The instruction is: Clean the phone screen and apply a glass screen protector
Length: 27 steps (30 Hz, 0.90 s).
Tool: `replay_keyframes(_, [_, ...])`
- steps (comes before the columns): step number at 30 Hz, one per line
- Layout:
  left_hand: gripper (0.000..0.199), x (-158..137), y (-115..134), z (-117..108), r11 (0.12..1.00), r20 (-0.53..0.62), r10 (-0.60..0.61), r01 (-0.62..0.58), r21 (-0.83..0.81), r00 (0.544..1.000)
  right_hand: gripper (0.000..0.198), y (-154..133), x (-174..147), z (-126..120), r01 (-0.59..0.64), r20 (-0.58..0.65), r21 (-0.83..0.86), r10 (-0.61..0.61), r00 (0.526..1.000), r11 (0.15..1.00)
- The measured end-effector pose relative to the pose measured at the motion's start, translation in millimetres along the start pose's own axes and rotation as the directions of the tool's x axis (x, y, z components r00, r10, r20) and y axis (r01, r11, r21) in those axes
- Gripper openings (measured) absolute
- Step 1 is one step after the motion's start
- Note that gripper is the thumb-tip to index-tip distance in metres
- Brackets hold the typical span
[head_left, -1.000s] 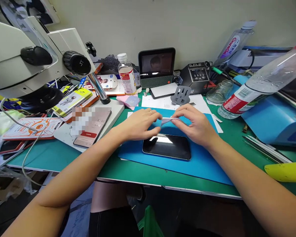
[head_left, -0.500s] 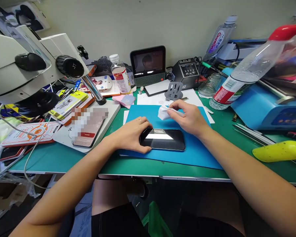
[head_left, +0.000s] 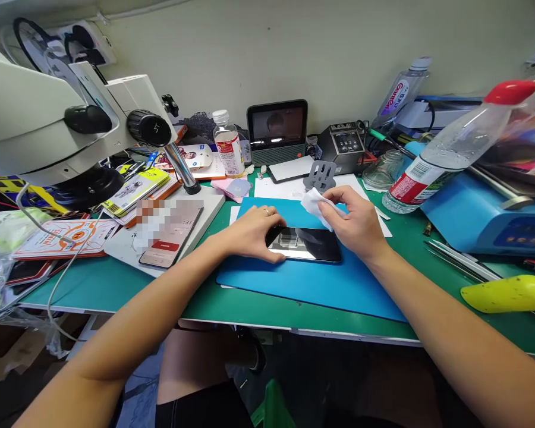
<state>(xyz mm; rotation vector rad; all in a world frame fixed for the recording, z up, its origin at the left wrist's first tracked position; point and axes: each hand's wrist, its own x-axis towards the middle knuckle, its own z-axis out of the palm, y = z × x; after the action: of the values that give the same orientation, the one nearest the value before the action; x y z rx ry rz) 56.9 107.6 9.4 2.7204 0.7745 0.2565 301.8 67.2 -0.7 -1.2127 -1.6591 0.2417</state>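
Observation:
A black smartphone [head_left: 312,245] lies face up on a blue mat [head_left: 267,282], its glass reflecting a bright light. My left hand [head_left: 256,233] grips the phone's left end, thumb on the near edge and fingers at the far edge. Pinched in my right hand [head_left: 356,220] is a crumpled white wipe [head_left: 315,205], held just above the phone's far right part. Whether the wipe touches the glass I cannot tell.
On the left, a microscope [head_left: 49,131] overhangs its base, where another phone [head_left: 172,238] rests. A red-capped bottle [head_left: 450,154] and a blue machine [head_left: 477,208] stand at right. Behind are a smart display [head_left: 277,128], a drink bottle [head_left: 228,145] and a grey phone stand [head_left: 320,175].
The camera view has tilted up and shifted, so the scene sits lower and further right. My left hand still holds the phone; the wipe in my right hand has turned and spread a little.

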Motion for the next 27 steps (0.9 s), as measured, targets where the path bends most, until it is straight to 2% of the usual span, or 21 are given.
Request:
replay_keyframes(5, [0.061, -5.3, -1.3, 7.0, 1.0, -0.059, -0.021, 0.02, -0.01, 0.998, 0.004, 1.7, 1.6, -0.4, 0.101, 0.036, -0.11, -0.098, 0.995, 0.989])
replay_keyframes(9, [0.06, -5.8, -2.4, 7.3, 1.0, -0.068, 0.007, -0.008, -0.017, 0.998, 0.005, -0.6, 0.9, 0.4, 0.188, 0.143, -0.128, -0.17, 0.975, 0.974])
replay_keyframes(13, [0.06, -5.0, -4.5, 7.6, 1.0, -0.073, 0.025, -0.025, 0.006, 0.997, 0.005, -2.4, 0.5, 2.1, 0.215, 0.293, -0.113, -0.174, 0.94, 0.97])
replay_keyframes(15, [0.06, -5.3, -5.0, 7.5, 0.999, -0.073, 0.031, -0.03, 0.01, 0.997, 0.006, -3.6, 0.6, 2.9, 0.181, 0.334, -0.135, -0.127, 0.934, 0.974])
replay_keyframes(19, [0.06, -6.3, -4.1, 5.8, 1.0, -0.061, 0.023, -0.023, 0.009, 0.998, 0.007, -6.2, 0.6, 3.9, 0.013, 0.219, -0.192, 0.03, 0.975, 0.981])
replay_keyframes(21, [0.061, -7.0, -3.4, 5.0, 1.0, -0.053, 0.014, -0.015, -0.007, 0.999, 0.009, -6.9, 0.3, 4.5, -0.019, 0.213, -0.205, 0.064, 0.975, 0.979])
replay_keyframes(23, [0.065, -7.7, -2.9, 4.5, 0.999, -0.053, -0.005, 0.004, -0.033, 0.999, 0.011, -7.3, -0.2, 5.3, 0.022, 0.303, -0.203, 0.041, 0.952, 0.979])
replay_keyframes(27, [0.075, -8.8, -1.5, 3.7, 0.996, -0.059, -0.061, 0.057, -0.071, 0.996, 0.016, -7.2, -1.3, 5.8, 0.14, 0.503, -0.157, -0.043, 0.863, 0.978])
